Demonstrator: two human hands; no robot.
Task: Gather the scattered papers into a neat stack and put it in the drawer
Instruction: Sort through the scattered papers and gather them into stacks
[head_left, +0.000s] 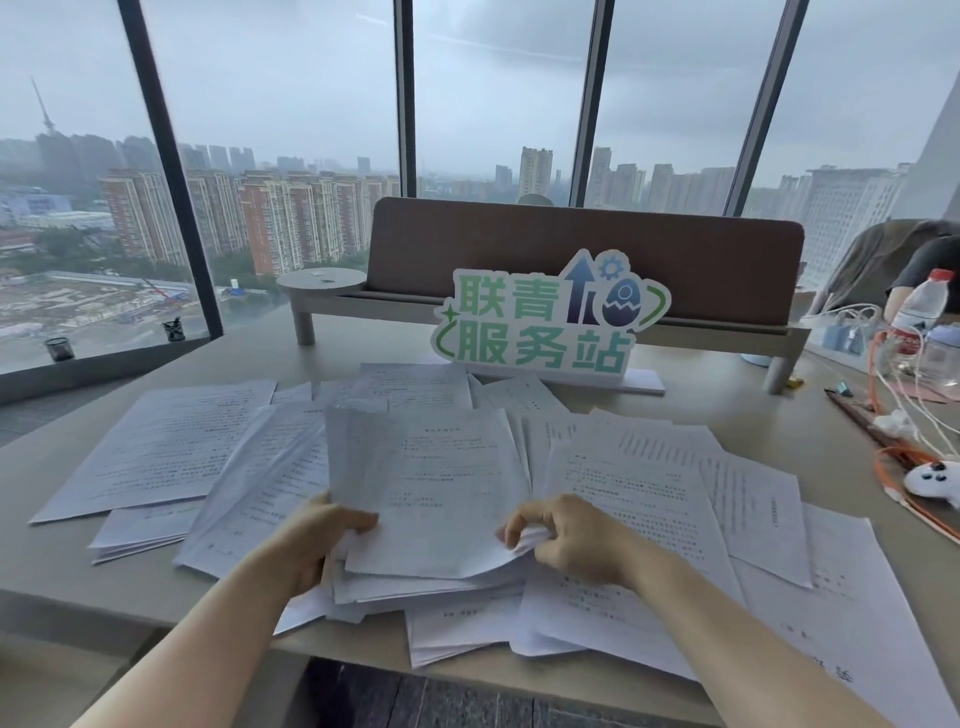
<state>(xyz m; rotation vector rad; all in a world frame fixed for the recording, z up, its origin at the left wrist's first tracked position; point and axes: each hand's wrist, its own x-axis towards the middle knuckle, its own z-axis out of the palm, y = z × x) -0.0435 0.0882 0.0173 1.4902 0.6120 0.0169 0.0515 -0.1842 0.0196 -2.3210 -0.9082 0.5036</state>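
Observation:
Many printed white sheets lie scattered over the beige desk (727, 410). At the middle front sits a loose pile of papers (436, 483), its sheets fanned and uneven. My left hand (317, 540) grips the pile's left edge, thumb on top. My right hand (566, 535) pinches the lower right corner of the top sheets, curling them up. More sheets spread to the left (166, 447) and to the right (753, 499); some hang over the front edge. No drawer is in view.
A green and white standing sign (545, 322) stands behind the papers, before a brown desk divider (587, 254). At the right lie orange and white cables (898, 415), a white game controller (935, 480), a water bottle (922, 306). A person sits far right.

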